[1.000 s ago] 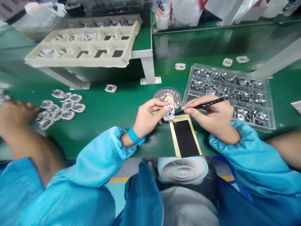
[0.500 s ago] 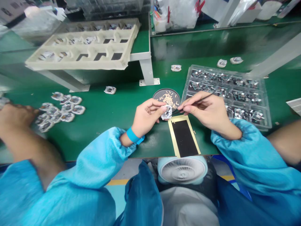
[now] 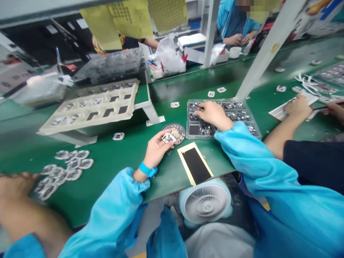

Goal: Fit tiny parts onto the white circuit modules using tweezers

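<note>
My left hand is closed on a small white plastic housing with tiny parts inside, its fingers pinching the rim. That housing hangs over the near left edge of a round dark dish of small beige pieces. My right hand reaches over the left back part of a clear compartment tray of small circuit boards. Its fingertips are pressed together at a back left compartment; what they hold is hidden. A black pad with a yellow border lies on the bench between my arms.
White housings are grouped at left beside a co-worker's hand. A cream tray stands on a raised shelf. At right a co-worker's hand rests by a white sheet. A slanted post rises behind the clear tray.
My right hand has left the housing and moved to the clear tray; the dark thin tool it held no longer shows there. The view has swung up and right. My left hand keeps the housing.
</note>
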`<state>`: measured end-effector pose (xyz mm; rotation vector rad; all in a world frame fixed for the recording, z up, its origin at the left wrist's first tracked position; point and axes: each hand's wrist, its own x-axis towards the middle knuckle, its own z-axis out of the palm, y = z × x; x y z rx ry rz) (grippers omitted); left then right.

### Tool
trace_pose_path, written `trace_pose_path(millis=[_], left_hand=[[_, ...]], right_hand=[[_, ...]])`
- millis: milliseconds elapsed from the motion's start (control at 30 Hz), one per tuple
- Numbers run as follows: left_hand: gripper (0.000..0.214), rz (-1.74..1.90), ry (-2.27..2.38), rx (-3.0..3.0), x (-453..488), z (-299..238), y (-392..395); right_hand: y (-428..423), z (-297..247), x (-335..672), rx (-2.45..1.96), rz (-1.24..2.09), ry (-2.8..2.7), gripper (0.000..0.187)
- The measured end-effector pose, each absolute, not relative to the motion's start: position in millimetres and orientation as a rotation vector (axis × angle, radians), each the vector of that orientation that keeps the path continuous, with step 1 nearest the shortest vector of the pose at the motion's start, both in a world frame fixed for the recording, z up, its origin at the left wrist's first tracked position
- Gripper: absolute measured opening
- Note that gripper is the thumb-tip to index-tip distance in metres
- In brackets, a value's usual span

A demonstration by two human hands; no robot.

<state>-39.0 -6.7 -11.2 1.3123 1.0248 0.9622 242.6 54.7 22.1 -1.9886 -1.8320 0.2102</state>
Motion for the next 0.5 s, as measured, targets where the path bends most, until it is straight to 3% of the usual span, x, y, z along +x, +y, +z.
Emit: trace_pose_path(millis=[100, 333, 433, 500], left_hand=[[0.049, 0.943, 1.077, 1.283, -34.3, -7.5, -0.5], [0.047, 0.917, 1.06, 1.26, -16.1, 1.3, 21.4], [0.044, 0.94, 1.006, 1.274, -15.1, -4.4, 23.2], [0.044, 0.985, 0.967, 1.27, -16.6, -9.8, 20.1]], right_hand=[[60.1, 13.9, 230.6, -2.078, 0.204, -1.839, 0.027], [56.5, 8.6, 226.0, -1.86, 0.179, -1.833, 0.022], [46.7, 11.9, 222.8, -1.62, 0.248, -1.797, 0.029], [35.9, 14.5, 216.9, -1.328, 0.467, -1.696, 0.025]])
